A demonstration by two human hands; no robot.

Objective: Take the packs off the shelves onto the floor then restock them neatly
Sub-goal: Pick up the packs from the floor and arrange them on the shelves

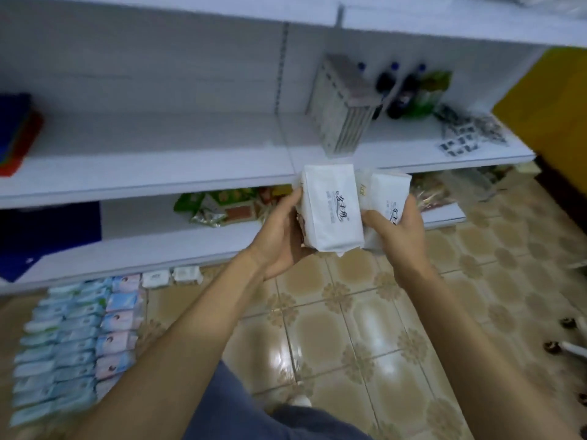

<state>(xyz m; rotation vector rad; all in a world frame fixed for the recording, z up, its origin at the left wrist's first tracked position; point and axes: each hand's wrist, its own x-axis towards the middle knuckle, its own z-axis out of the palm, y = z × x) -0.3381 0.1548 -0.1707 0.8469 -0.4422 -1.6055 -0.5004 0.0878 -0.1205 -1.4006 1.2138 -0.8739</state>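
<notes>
Each hand holds one white pack in front of the middle shelf [158,160]. The left hand [279,236] has its fingers curled round the larger-looking white pack [332,208], and the right hand [397,233] has its fingers wrapped round the second white pack [387,195] at its 3 o'clock, the two packs touching. It could be taking off or putting back; with so much of the shelf bare, I judge it restocking. The next move would then call for setting both upright beside the standing row of packs [343,106] at 12 o'clock, edges in line. Dark bottles [403,90] stand at that row's 3 o'clock. The lower shelf [158,246] holds snack bags [222,204]. On the floor [349,328], at 8 o'clock, blue and pink packs [73,344] lie in rows
</notes>
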